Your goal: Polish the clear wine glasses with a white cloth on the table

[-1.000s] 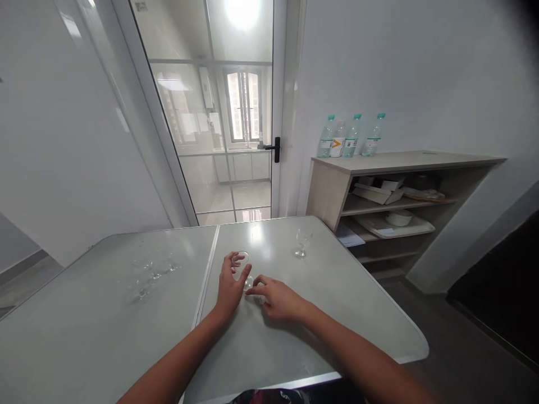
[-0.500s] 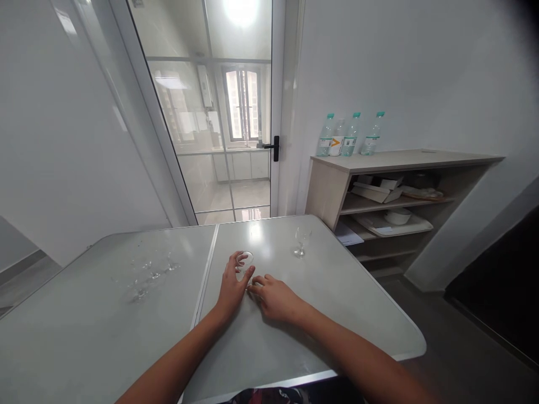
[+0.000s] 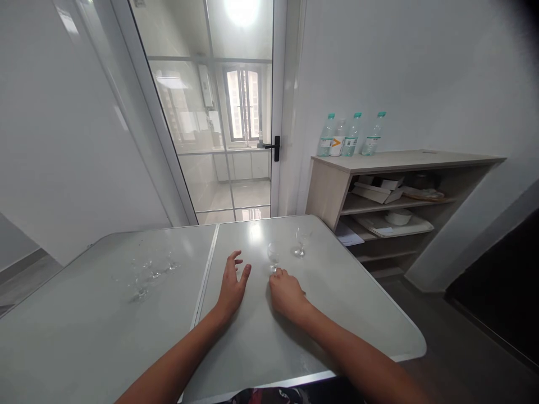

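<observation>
My right hand point(image 3: 287, 292) has its fingers closed at the base of a clear stemmed glass point(image 3: 273, 255), which is upright at the table top. To the left, my left hand point(image 3: 233, 280) is open, thumb and fingers apart, with nothing between them. A second stemmed glass point(image 3: 301, 238) stands on the table point(image 3: 337, 314), a little farther off and to the right of the first. Several more clear glasses point(image 3: 154, 269) stand grouped on the table's left part; their outlines are faint.
A metal seam point(image 3: 206, 275) divides the table top. Beyond the far edge is a glass door point(image 3: 248, 196) with a black handle point(image 3: 276, 148). At the right, a wooden shelf unit point(image 3: 328, 182) carries several plastic bottles point(image 3: 350, 137), with boxes and a bowl point(image 3: 398, 216) inside.
The glass that was between both hands has moved right with my right hand, closer to the second glass. My left hand has let go of it and stays in place.
</observation>
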`<state>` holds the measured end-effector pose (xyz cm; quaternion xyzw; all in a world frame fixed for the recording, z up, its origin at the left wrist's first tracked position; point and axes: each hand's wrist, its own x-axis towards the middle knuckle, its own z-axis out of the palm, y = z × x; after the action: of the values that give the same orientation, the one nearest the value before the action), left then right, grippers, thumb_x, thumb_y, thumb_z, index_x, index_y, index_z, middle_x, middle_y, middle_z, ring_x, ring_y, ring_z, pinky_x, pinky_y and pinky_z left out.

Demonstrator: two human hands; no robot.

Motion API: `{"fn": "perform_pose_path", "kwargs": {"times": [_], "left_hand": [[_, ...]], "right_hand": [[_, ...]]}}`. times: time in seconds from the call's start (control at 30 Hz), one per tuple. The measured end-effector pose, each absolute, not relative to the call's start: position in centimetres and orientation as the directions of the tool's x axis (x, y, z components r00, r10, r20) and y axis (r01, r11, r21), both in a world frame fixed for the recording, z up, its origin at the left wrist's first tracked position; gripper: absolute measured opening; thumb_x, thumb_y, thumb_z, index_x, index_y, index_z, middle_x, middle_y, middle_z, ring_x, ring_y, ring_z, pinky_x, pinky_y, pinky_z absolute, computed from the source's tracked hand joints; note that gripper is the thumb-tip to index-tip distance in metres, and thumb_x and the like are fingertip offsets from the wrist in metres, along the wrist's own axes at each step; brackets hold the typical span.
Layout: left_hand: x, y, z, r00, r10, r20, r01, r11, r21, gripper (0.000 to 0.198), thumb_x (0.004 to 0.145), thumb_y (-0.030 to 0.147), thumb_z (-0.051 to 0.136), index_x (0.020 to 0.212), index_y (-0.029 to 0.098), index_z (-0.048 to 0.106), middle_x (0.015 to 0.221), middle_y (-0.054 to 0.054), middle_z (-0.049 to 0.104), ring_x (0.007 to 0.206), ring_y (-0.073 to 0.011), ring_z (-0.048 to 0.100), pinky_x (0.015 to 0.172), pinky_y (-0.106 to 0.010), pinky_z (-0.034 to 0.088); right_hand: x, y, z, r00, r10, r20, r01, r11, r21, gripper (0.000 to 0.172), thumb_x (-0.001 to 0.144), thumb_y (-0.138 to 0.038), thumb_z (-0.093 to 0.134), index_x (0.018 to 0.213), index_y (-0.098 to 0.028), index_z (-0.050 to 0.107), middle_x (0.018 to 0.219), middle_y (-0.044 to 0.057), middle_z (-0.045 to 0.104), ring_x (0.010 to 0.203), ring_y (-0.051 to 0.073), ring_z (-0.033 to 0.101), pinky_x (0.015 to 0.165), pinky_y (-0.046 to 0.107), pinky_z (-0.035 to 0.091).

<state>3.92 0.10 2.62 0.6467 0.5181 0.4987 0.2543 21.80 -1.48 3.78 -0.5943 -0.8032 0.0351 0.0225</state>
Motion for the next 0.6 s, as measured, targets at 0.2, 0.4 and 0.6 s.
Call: {"fn": "perform_pose_path", "kwargs": {"times": [0.2,0.4,0.6], "left_hand": [[3.9,0.3,2.3,-0.018,0.927,0.375,0.407,-0.336,0.849,0.041,0.100,0.052,0.048,0.132,0.026,0.047,0.141,-0.012,0.050,0.119,-0.0262,0.058,0.100,-0.049,0.048],[3.9,0.5,2.0,0.002,0.928,0.372,0.417,-0.339,0.843,0.037,0.101,0.053,0.046,0.122,0.024,0.054,0.131,-0.011,0.054,0.115,-0.0262,0.059,0.095,-0.047,0.051],[4.0,0.7,1.5,0.014,0.930,0.368,0.431,-0.338,0.837,0.036,0.100,0.054,0.046,0.116,0.024,0.058,0.124,-0.011,0.056,0.110,-0.0251,0.062,0.090,-0.044,0.053]], "right_hand": [[22.9,-1.0,4.7,-0.083,0.995,-0.056,0.996,0.081,-0.039,0.030,0.080,0.002,0.059,0.104,-0.005,0.075,0.109,0.027,0.070,0.099,0.032,0.071,0.077,0.032,0.053],[25.0,-0.1,5.1,0.041,0.995,-0.095,0.998,-0.045,-0.033,0.031,0.080,0.006,0.056,0.099,-0.008,0.077,0.099,0.024,0.075,0.094,0.030,0.076,0.072,0.030,0.053],[26.2,0.4,5.2,0.076,0.990,-0.119,0.996,-0.081,-0.033,0.030,0.080,0.005,0.058,0.098,-0.009,0.078,0.102,0.024,0.076,0.094,0.031,0.076,0.071,0.032,0.053]]}}
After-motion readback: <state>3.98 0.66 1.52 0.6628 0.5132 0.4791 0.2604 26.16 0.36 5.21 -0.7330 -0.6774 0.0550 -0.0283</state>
